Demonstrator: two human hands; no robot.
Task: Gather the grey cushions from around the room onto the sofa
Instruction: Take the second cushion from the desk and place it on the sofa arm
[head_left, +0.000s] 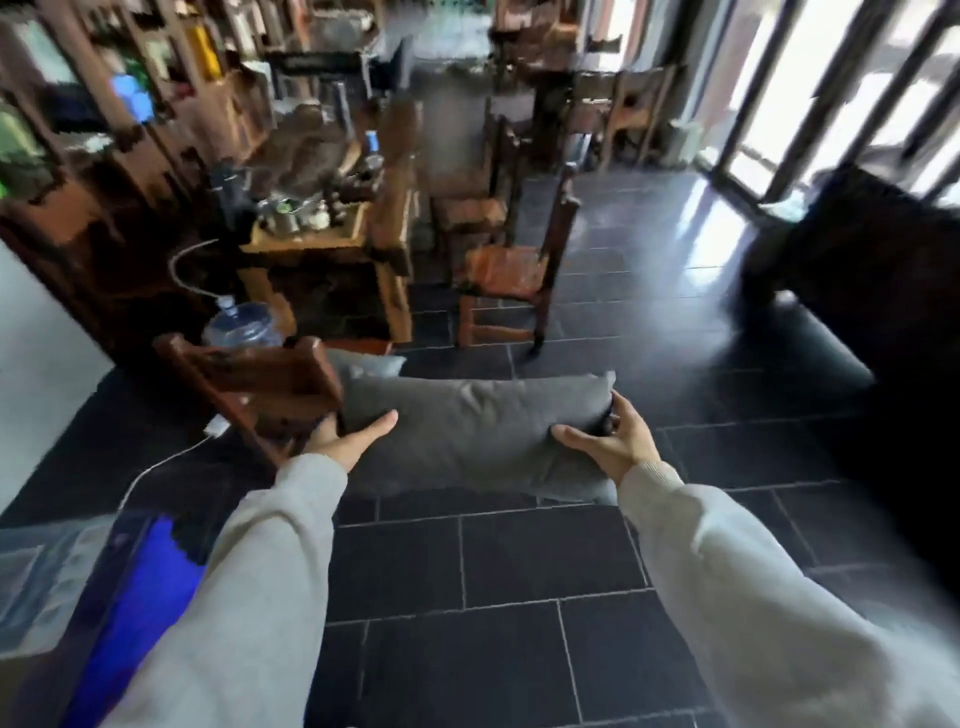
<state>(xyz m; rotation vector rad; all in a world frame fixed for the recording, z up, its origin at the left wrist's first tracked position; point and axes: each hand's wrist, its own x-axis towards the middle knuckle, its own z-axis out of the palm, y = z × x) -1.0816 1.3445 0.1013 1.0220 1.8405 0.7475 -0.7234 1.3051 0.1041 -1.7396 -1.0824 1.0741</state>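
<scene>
grey cushion (472, 431) is held above the tiled floor (519, 571) | left hand (348, 436) and right hand (608, 441) are clamped on opposite ends, fingers curled behind, thumbs in front | judged soft, light, best gripped by ends

**Matt cloth over a gleaming tile floor**

The grey cushion (467, 421) is soft woven cloth, matt, creased near its corners. The sleeves (270, 571) are pale knit fabric with a ribbed cuff, no shine at all. Underfoot, the dark floor tiles (519, 566) are smooth and glossy, throwing back window light, with thin pale grout lines. The chair (514, 270) is dark varnished wood with a reddish woven-looking seat. The water jug (240, 325) is clear bluish plastic. The white cable (156, 467) looks smooth and plastic-coated. The table (311, 236) is lighter wood, blurred.
</scene>
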